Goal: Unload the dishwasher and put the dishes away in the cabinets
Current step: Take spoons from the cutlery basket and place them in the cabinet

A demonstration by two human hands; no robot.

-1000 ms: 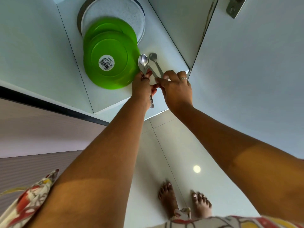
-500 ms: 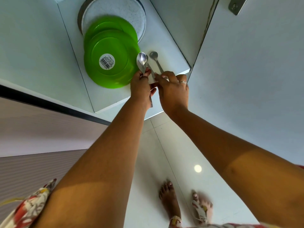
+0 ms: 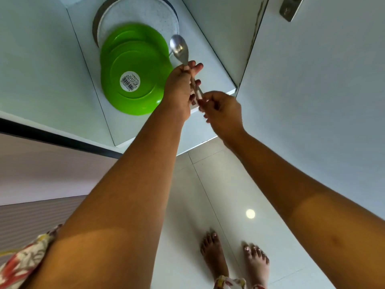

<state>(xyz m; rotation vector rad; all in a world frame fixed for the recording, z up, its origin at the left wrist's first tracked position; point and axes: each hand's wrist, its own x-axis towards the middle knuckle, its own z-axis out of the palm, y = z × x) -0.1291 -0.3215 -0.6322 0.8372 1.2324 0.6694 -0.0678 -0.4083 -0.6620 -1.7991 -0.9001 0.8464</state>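
Spoon (image 3: pixel 179 49): now reaching farther over the shelf (image 3: pixel 208 65) than half a second ago, bowl pointing far and standing just right of the green plates (image 3: pixel 133 80). The second spoon that was lying on the shelf is no longer showing in plain view.
Left hand (image 3: pixel 179 90): gripping the spoon by its handle, fingers wrapping it, the bowl sticking out beyond the fingertips.
Right hand (image 3: pixel 223 113): pulling back toward the near right since the earlier frame, fingers curling at the handle's near tip. Blur is hiding whether it is gripping or only touching.
Green plates: lying stacked on the shelf, a barcode sticker (image 3: pixel 129 80) showing on the nearest one.
White plate (image 3: pixel 141 13): sitting at the far end of the shelf, the green stack partly covering it.
Door (image 3: pixel 312 101): hanging open at right, a metal fitting (image 3: pixel 289 7) showing at its far edge.
Floor (image 3: pixel 208 184): pale tiles reflecting a bright spot, with two bare feet (image 3: pixel 214 259) standing at the near right.
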